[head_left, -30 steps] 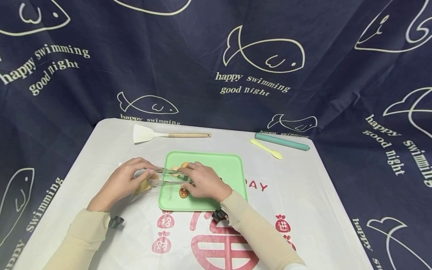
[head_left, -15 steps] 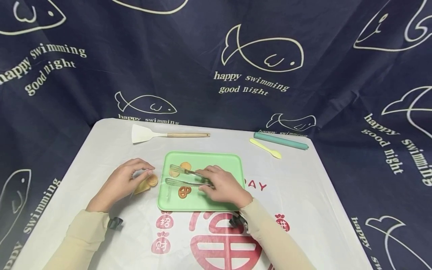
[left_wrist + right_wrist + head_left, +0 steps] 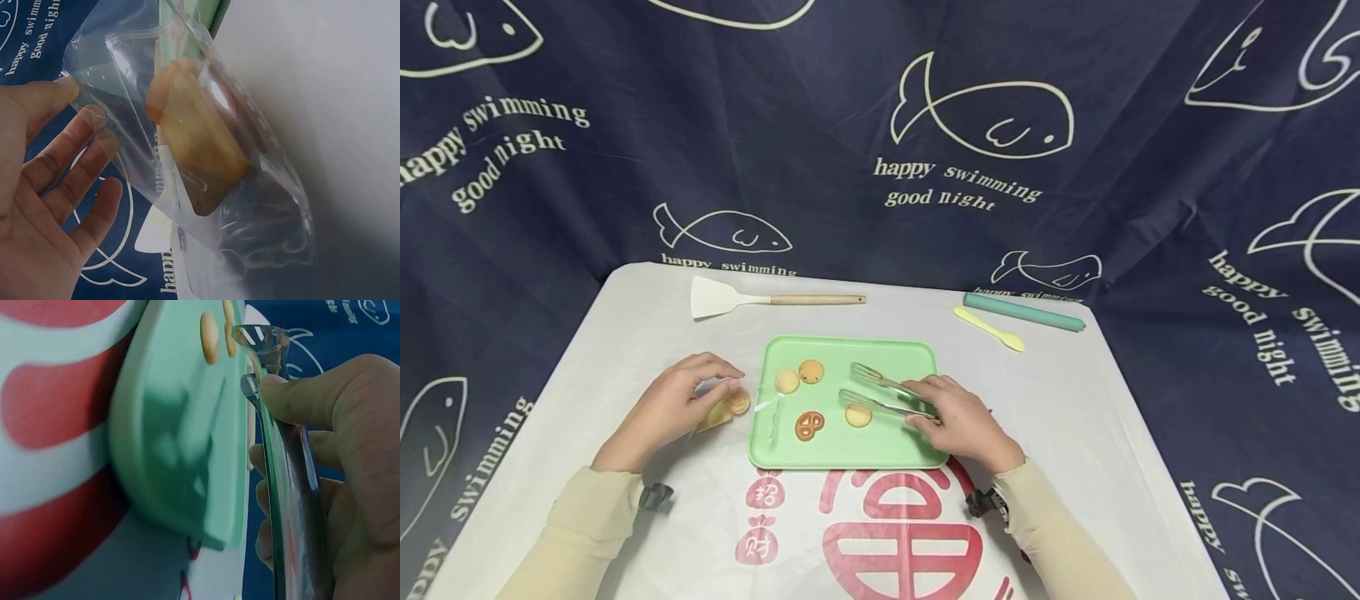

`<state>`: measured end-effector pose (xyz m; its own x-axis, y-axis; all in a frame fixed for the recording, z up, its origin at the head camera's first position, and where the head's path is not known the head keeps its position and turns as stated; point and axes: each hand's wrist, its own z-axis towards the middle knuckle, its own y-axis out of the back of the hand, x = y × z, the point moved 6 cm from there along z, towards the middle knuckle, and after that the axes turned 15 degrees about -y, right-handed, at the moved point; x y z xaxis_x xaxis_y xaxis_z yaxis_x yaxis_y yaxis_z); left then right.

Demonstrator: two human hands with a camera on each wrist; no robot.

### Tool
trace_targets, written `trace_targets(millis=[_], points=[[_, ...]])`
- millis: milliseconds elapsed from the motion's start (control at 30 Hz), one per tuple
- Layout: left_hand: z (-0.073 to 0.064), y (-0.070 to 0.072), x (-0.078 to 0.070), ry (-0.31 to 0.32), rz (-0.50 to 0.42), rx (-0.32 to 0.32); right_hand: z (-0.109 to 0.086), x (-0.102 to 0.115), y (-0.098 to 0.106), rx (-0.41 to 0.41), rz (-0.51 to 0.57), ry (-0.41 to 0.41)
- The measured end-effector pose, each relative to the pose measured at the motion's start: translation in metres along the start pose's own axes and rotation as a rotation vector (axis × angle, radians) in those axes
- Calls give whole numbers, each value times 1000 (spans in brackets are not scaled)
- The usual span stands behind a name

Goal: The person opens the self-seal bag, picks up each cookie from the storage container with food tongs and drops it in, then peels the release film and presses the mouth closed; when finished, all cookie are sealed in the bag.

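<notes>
My left hand (image 3: pixel 681 404) pinches the edge of a clear plastic bag (image 3: pixel 269 206) beside the tray's left side. Inside the bag, a golden wedge-shaped biscuit (image 3: pixel 203 150) and a rounder one (image 3: pixel 740 402) show through the film. My right hand (image 3: pixel 958 417) grips metal tongs (image 3: pixel 891 385) over the right part of the green tray (image 3: pixel 895 450). The tongs' ends stand apart with nothing between them. On the tray lie a round brown biscuit (image 3: pixel 811 371), a pale round one (image 3: pixel 786 382), a pretzel (image 3: pixel 809 426) and another round biscuit (image 3: pixel 858 414) under the tongs' nearer arm.
Behind the tray lies a white spatula (image 3: pixel 715 297) with a wooden handle. At the back right are a yellow spoon (image 3: pixel 988 329) and a teal rod (image 3: pixel 1024 312). A dark blue printed curtain (image 3: pixel 850 167) hangs behind the white-covered table (image 3: pixel 655 333).
The right hand has drawn the tongs away from the bag, rightward across the tray. A round biscuit now shows below the tongs. The left hand has stayed at the bag.
</notes>
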<state>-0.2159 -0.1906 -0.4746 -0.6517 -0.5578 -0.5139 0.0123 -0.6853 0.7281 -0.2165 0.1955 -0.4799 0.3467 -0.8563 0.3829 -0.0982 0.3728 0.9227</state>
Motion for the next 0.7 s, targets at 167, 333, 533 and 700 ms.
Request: trace_targets(millis=[167, 333, 533, 700], points=[[0, 0, -1, -3, -2, -1, -7, -9, 2, 4, 6, -19], [0, -1, -1, 13, -11, 2, -13, -10, -2, 29, -6, -23], [0, -1, -2, 21, -18, 5, -18, -9, -4, 52, -20, -23], [0, -2, -2, 27, -19, 9, -18, -10, -3, 49, -25, -25]])
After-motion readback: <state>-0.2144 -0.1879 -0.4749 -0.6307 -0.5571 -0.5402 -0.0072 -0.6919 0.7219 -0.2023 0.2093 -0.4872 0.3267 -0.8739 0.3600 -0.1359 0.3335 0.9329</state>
